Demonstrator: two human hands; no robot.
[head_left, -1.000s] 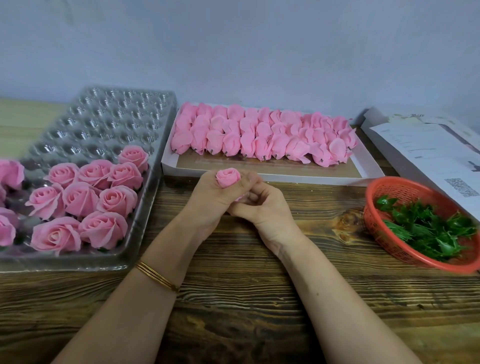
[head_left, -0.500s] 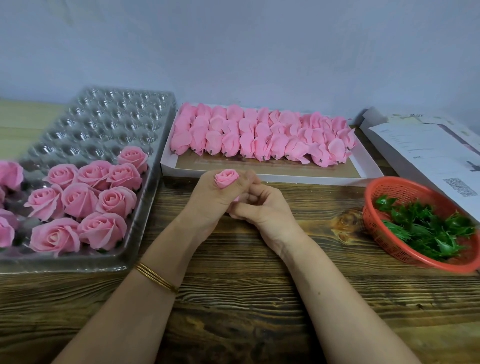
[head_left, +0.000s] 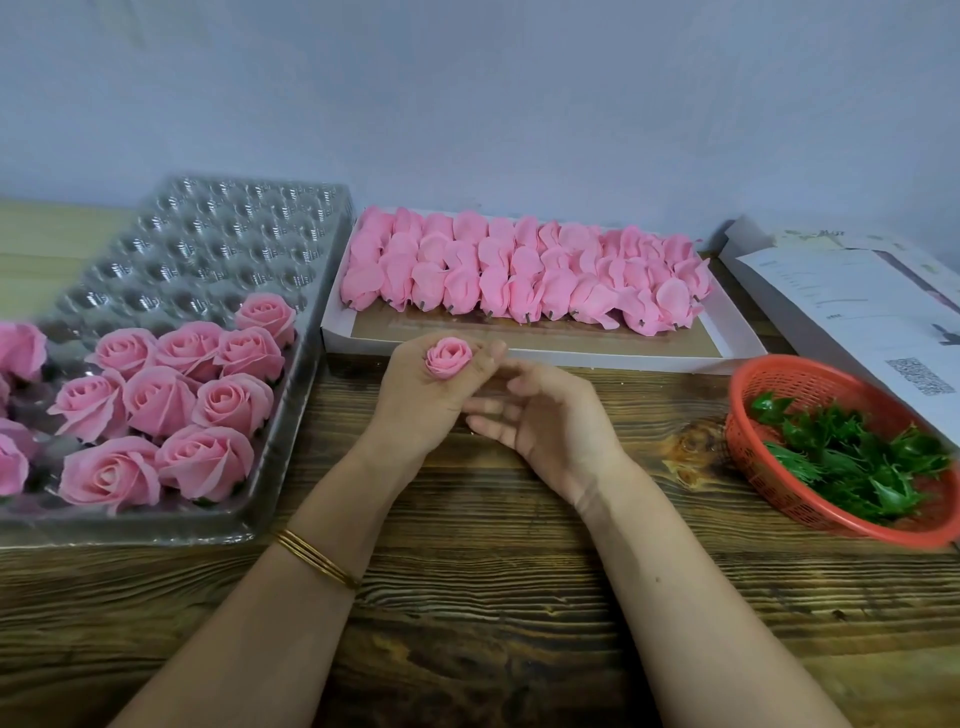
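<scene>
Your left hand (head_left: 423, 410) curls its fingers round the pink rose bud (head_left: 448, 362), which sits up above the fingertips. Your right hand (head_left: 550, 421) rests just beside them, fingers relaxed, holding nothing. Squeeze harder and the soft petals may crush; slacken and the bud could drop to the table (head_left: 493, 597) beneath your fingers.

Sm pink rosebud (head_left: 448, 356), upright, held.
</scene>
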